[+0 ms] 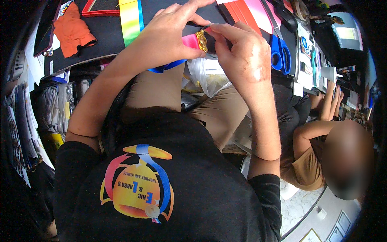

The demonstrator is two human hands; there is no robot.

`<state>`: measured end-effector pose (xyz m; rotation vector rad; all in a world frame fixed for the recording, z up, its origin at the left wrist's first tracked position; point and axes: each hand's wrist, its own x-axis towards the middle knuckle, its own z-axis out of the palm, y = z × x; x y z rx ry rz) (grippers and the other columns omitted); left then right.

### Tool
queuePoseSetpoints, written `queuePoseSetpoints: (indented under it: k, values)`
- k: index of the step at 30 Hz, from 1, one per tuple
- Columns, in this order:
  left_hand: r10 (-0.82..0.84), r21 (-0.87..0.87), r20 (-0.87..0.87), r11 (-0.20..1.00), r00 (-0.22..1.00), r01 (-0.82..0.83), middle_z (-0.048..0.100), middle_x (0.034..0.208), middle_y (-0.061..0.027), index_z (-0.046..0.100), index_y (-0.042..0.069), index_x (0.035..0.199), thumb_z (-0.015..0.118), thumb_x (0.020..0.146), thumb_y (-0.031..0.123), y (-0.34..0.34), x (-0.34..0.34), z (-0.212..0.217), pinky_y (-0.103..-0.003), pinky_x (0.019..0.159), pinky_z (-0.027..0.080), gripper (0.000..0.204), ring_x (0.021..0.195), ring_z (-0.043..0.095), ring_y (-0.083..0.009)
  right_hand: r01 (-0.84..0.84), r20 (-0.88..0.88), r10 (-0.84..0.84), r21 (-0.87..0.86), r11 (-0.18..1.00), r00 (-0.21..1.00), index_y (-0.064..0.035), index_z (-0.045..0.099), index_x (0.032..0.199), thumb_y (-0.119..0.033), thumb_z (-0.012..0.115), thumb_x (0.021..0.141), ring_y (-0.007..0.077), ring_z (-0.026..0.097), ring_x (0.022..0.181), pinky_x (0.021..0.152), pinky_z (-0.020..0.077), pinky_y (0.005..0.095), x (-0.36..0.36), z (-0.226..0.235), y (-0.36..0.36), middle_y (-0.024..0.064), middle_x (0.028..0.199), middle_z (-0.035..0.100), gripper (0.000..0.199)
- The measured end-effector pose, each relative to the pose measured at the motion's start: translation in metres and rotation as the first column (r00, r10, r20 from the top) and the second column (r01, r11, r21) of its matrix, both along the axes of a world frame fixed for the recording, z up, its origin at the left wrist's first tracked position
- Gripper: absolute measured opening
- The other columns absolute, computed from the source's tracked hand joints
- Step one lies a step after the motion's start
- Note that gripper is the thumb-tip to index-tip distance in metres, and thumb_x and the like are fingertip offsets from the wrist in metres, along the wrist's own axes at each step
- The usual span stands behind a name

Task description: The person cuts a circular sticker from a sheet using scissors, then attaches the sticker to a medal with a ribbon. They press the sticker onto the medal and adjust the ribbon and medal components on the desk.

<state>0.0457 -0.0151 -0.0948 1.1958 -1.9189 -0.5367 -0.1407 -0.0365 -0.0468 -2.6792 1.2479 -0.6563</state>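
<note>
— How are the hands set?

— Both forearms come up from the lower edge and meet over the lap, at the near edge of the black desk. The left hand arches over, fingers curled, its grip pinched on a pink ribbon. The right hand faces it, thumb and fingertips clamped on a small gold clasp at the ribbon's end.

— So the ribbon sits between the two grips?

— Yes, and a blue ribbon trails out under the left grip.

— Anything packaged or labelled nearby?

— A clear plastic bag lies on the lap just below the right grip. Beyond the right grip, blue-handled scissors and pink and red sheets. Beyond the left grip a rainbow strip; further left an orange cloth.

— Anyone else?

— Another person sits well off to the right.
</note>
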Motion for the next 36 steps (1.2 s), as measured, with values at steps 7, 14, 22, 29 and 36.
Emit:
queuePoseSetpoints:
  k: [7,14,22,29,36]
  values:
    - [0.004,-0.007,-0.018,1.000,1.000,-0.004,0.071,0.114,-0.0062,0.037,0.012,0.150,0.084,0.062,0.010,0.000,0.000,-0.003,-0.038,0.112,0.032,0.100,0.121,0.059,-0.0237,0.139,-0.056,-0.145,-0.095,0.986,0.988,-0.0087,0.075,0.094,-0.007,0.067,0.082,0.0340,0.066,0.072,0.066,0.0539,0.0420,0.015,-0.001,0.018,0.0136,0.081,0.066,0.015]
    - [-0.006,0.192,0.028,0.981,1.000,0.001,0.066,0.125,-0.0106,0.030,0.011,0.153,0.082,0.072,0.023,0.003,0.004,0.011,-0.042,0.109,0.032,0.097,0.125,0.050,-0.0302,0.195,-0.052,-0.203,-0.129,0.972,0.978,-0.0014,0.069,0.092,-0.008,0.066,0.072,0.0340,0.066,0.079,0.063,0.0549,0.0442,0.023,-0.008,0.028,0.0176,0.084,0.063,0.022]
    - [0.053,-0.001,-0.007,0.999,0.999,-0.053,0.071,0.116,-0.0040,0.038,0.017,0.150,0.083,0.063,0.009,0.003,-0.001,-0.003,-0.042,0.110,0.032,0.099,0.122,0.057,-0.0264,0.192,-0.067,-0.209,-0.194,0.962,0.976,0.0009,0.068,0.092,-0.008,0.066,0.071,0.0336,0.061,0.079,0.070,0.0520,0.0425,0.027,-0.008,0.031,0.0181,0.082,0.063,0.023]
    - [0.067,-0.019,0.007,0.998,0.998,-0.067,0.071,0.116,-0.0030,0.040,0.018,0.150,0.082,0.062,0.009,0.003,0.000,-0.009,-0.043,0.108,0.034,0.098,0.121,0.057,-0.0273,0.204,-0.063,-0.217,-0.172,0.964,0.974,-0.0028,0.074,0.093,-0.007,0.067,0.080,0.0349,0.068,0.076,0.071,0.0550,0.0424,0.028,0.000,0.032,0.0171,0.079,0.069,0.015]
    - [0.047,0.009,-0.027,0.999,0.999,-0.047,0.071,0.116,-0.0026,0.040,0.018,0.149,0.082,0.061,0.009,0.003,0.001,-0.008,-0.043,0.106,0.035,0.098,0.120,0.057,-0.0276,0.178,-0.055,-0.188,-0.152,0.972,0.981,-0.0019,0.067,0.085,-0.008,0.065,0.074,0.0310,0.063,0.077,0.070,0.0509,0.0416,0.029,-0.003,0.031,0.0154,0.074,0.064,0.013]
